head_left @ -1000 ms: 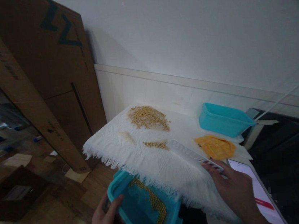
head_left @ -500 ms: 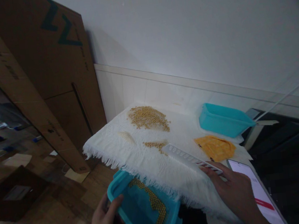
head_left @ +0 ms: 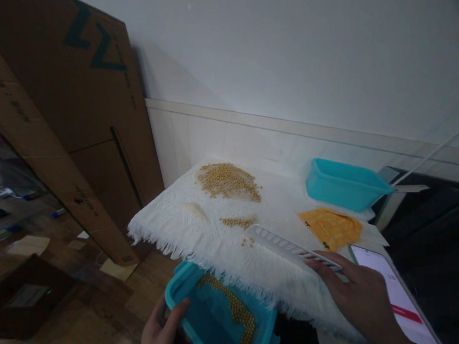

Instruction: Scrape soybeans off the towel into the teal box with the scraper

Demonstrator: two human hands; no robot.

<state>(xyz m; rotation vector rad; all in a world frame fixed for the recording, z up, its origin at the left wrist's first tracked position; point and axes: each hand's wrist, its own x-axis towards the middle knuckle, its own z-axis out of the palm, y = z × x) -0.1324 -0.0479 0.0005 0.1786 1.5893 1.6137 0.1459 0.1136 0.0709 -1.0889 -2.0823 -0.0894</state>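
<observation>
My left hand (head_left: pixel 160 342) grips the near-left edge of a teal lid or tray (head_left: pixel 222 320), held just below the table's front edge, with a curved line of yellow beans lying in it. My right hand (head_left: pixel 355 293) holds the end of a white slotted plastic scraper (head_left: pixel 289 245) that lies on the white fringed towel (head_left: pixel 204 236). The scraper's far end touches a small streak of beans (head_left: pixel 240 224), with a few loose ones beside it. A larger pile of beans (head_left: pixel 227 180) sits further back on the towel.
A teal plastic tub (head_left: pixel 346 183) stands at the back right, an orange cloth (head_left: pixel 332 226) in front of it. A lit phone (head_left: pixel 390 292) lies by my right hand. Large cardboard boxes (head_left: pixel 66 103) lean at the left over a wooden floor (head_left: pixel 66 337).
My right hand has drawn the white scraper leftward and toward the front edge, pushing a few beans out of the small streak. My left hand and the teal tray have stayed put.
</observation>
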